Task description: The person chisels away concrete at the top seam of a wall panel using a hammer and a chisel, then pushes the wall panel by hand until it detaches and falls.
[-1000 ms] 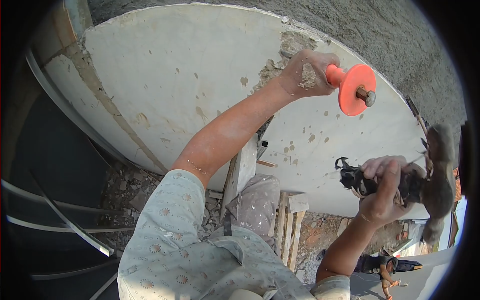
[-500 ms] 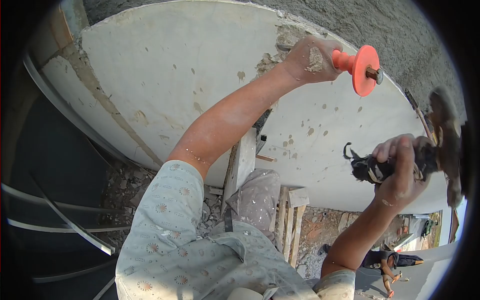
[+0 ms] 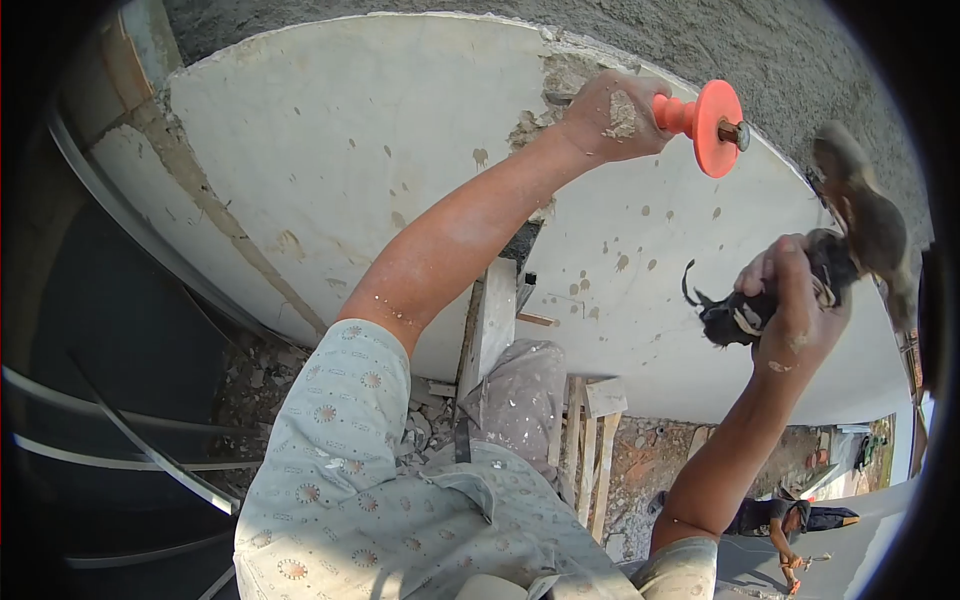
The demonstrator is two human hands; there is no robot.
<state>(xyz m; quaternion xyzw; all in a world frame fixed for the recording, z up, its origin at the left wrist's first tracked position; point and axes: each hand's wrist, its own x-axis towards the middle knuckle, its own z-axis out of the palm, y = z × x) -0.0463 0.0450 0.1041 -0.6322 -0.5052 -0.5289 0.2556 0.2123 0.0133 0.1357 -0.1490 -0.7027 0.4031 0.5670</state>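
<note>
My left hand [image 3: 615, 118] is wrapped round a chisel [image 3: 716, 128] with an orange grip and round guard; its metal striking end points right. The chisel's far end, partly hidden behind the hand, lies by a broken patch [image 3: 560, 75] in the white wall slab [image 3: 380, 110]. Lower right, my right hand [image 3: 800, 310] grips a hammer [image 3: 868, 210] by its handle, which is bound in black wrapping with loose ends. The hammer head is blurred and stands apart from the chisel, to its right. Pale dust coats both hands.
Rough grey render [image 3: 640, 35] borders the slab's top edge. Below are a wooden plank [image 3: 490, 320], upright timber strips [image 3: 590, 450] and rubble [image 3: 430, 420]. Curved metal strips [image 3: 150, 450] lie at left. Another person [image 3: 780, 520] works at lower right.
My right hand has raised the hammer up and slightly left, nearer the chisel. The left hand keeps its hold on the chisel; the view has shifted a little.
</note>
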